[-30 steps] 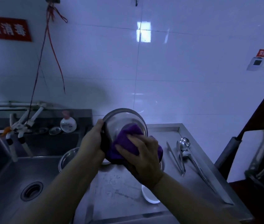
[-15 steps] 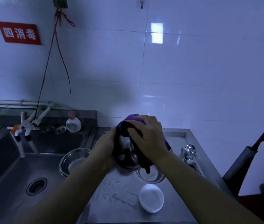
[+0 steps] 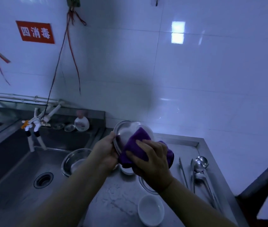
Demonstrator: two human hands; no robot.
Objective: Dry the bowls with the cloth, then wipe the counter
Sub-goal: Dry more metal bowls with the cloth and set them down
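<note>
My left hand (image 3: 106,149) grips the rim of a steel bowl (image 3: 126,131), tilted so its inside faces me, above the steel counter (image 3: 113,199). My right hand (image 3: 153,159) holds a purple cloth (image 3: 136,145) and presses it into the bowl's inside. Another steel bowl (image 3: 74,161) sits at the sink's right edge. A small white bowl (image 3: 151,209) rests on the counter near the front. Under my hands lie a second white bowl (image 3: 127,171) and the rim of a steel bowl (image 3: 146,186), both partly hidden.
A deep sink (image 3: 23,169) with a drain (image 3: 43,179) fills the left. Taps (image 3: 34,128) and a soap bottle (image 3: 81,122) stand behind it. Tongs (image 3: 183,172) and ladles (image 3: 200,166) lie along the counter's right side, by its edge.
The bowl was turned over, cloth on its outside, half a second ago; now its inside faces me again and the cloth is pressed into it. The view shifted left.
</note>
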